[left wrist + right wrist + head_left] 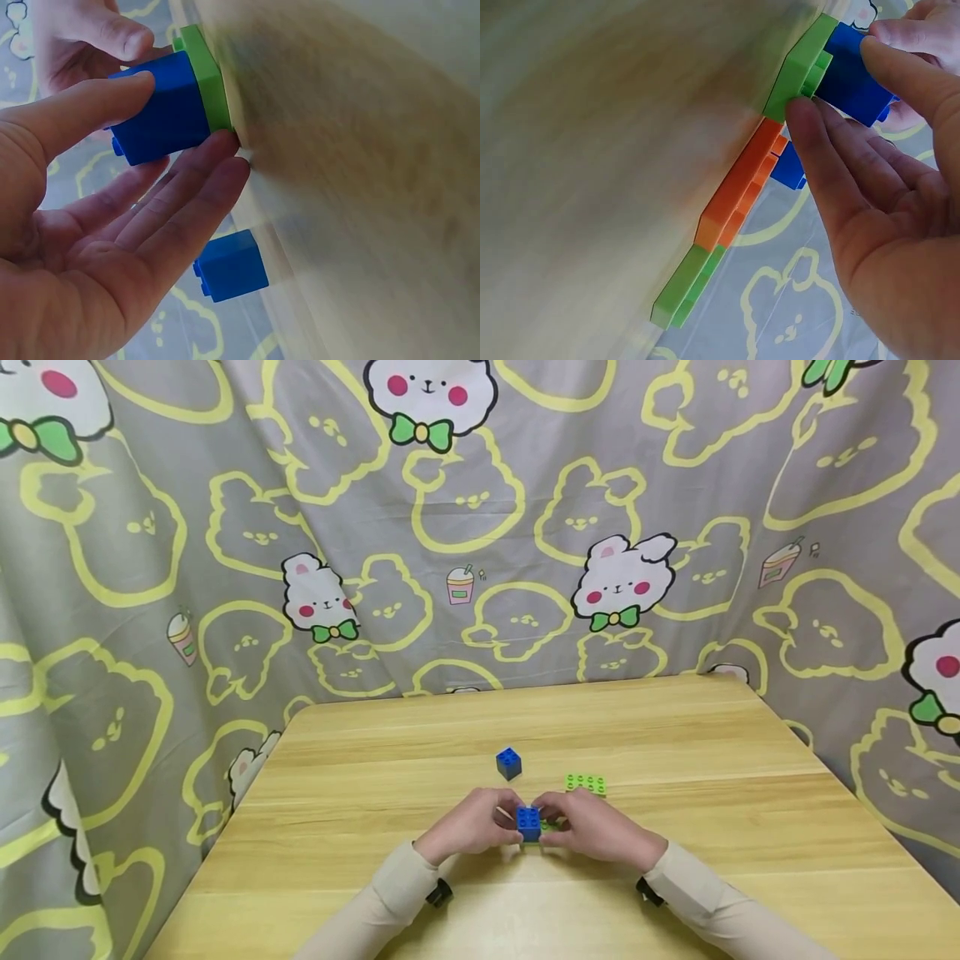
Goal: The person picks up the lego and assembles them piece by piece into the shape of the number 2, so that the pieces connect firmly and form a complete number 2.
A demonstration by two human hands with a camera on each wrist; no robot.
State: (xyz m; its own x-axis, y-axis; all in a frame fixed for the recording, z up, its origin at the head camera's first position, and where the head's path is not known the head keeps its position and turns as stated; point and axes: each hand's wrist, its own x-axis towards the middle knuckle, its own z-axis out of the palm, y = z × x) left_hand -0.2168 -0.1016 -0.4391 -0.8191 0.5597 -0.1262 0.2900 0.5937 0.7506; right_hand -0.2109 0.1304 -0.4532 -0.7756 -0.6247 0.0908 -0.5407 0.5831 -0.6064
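Observation:
A square blue brick [528, 824] sits studs up on one end of a flat light green brick [802, 71]. My left hand [483, 821] grips the blue brick from the left; in the left wrist view the thumb lies on its side face and fingertips reach the green brick [208, 79]. From the right, my right hand [592, 831] has its thumb against the blue brick [849, 75] and a fingertip at the green brick. The right hand hides part of the green brick in the head view.
Farther back on the wooden table [375, 752] stands another blue brick [508, 763]. A second flat green brick [585, 783] lies beyond my right hand. An orange flat brick [739, 191] shows in the right wrist view. A patterned curtain [465, 635] hangs behind the table.

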